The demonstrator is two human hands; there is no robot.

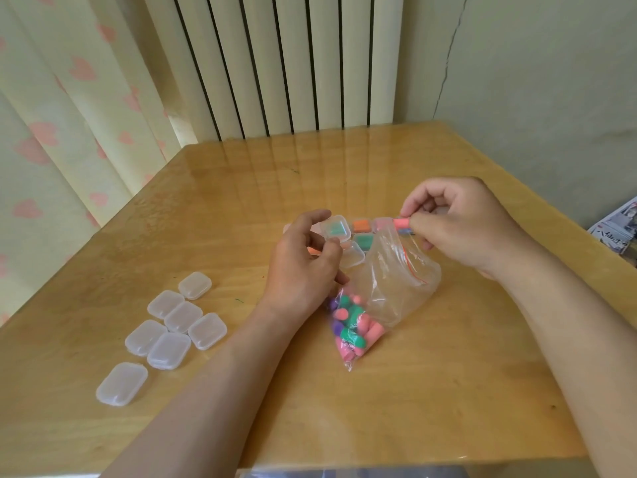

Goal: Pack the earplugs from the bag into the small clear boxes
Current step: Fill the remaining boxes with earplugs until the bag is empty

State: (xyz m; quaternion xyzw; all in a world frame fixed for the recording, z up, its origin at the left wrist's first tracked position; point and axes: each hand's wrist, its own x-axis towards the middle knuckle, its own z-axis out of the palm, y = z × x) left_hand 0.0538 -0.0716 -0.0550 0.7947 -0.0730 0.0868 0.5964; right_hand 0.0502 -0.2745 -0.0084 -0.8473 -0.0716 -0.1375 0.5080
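Observation:
A clear zip bag [389, 288] lies on the wooden table [241, 188], with pink, green and purple earplugs [350, 326] bunched in its near corner. My right hand [455, 222] pinches a pink earplug [401, 223] just above the bag's open mouth. My left hand [303, 260] hovers over the bag's left side with loosely curled fingers and holds nothing that I can see. Behind the hands stand small clear boxes filled with green [336, 228] and orange [362, 225] earplugs. One clear box [353, 253] sits by my left fingers.
Several closed, empty small clear boxes [172, 322] lie in a loose group at the table's left front. A radiator [275, 63] and a curtain [69, 115] stand behind the table. Printed paper [617, 229] shows at the right edge.

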